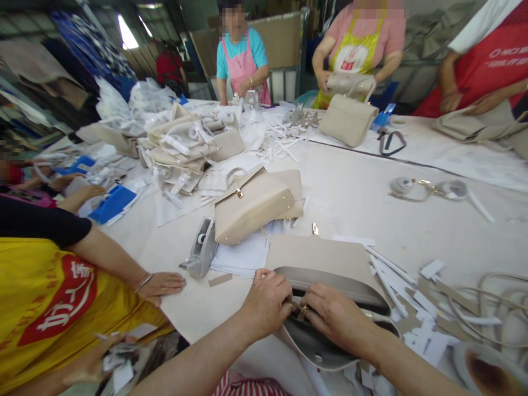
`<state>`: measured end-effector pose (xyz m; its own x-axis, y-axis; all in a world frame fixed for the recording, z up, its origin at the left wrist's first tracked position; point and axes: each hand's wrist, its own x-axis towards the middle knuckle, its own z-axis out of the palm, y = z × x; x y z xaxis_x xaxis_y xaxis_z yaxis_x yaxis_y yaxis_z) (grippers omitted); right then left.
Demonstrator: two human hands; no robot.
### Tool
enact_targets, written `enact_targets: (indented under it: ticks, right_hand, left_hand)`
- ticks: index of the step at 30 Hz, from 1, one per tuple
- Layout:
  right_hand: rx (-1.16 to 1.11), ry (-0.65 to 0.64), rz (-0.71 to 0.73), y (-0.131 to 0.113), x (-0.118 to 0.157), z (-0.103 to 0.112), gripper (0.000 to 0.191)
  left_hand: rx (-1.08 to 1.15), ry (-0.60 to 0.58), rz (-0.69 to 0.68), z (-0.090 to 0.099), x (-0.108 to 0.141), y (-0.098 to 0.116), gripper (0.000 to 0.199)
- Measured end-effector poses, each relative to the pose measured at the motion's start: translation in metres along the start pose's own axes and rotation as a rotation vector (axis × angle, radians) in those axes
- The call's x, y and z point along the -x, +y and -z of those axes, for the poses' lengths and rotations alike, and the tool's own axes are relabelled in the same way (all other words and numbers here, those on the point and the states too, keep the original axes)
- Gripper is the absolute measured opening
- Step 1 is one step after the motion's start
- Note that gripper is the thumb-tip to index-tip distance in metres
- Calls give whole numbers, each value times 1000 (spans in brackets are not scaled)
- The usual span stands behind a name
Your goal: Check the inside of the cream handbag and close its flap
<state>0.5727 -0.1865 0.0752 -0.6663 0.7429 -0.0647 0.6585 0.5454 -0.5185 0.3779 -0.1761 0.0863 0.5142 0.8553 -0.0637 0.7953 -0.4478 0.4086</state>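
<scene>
A beige handbag (319, 256) lies on the table right in front of me, its mouth spread apart and its dark lining showing. My left hand (268, 300) has its fingers closed on the edge of the opening, at the left end of the zipper. Close beside it, the fingers of my right hand (334, 313) are pinched at a gold zipper pull (303, 313). Part of the zipper is hidden under my fingers. Past the bag's flap a gold clasp (315, 229) sticks up.
Another beige handbag (251, 212) lies beyond, beside a grey tape dispenser (201, 247). Paper strips (429, 330) and cords (474, 291) crowd the right. A co-worker's hand (165, 285) rests on the table (346, 187) at left. More people work around it near a bag pile (181, 143).
</scene>
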Motion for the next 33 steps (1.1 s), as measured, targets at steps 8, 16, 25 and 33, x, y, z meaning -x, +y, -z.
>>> enact_targets:
  ticks: [8, 16, 25, 33]
  right_hand:
    - [80, 56, -10, 2, 0, -6, 12]
    - [-7, 84, -77, 2, -3, -5, 8]
    - [-16, 71, -111, 1, 0, -5, 9]
    - [65, 56, -123, 0, -1, -5, 8]
  left_hand:
    - [-4, -72, -49, 9, 7, 18, 36]
    - [-143, -60, 11, -1, 1, 29, 31]
    - [-112, -57, 6, 8, 0, 22, 8]
    - [206, -171, 115, 18, -8, 17, 10]
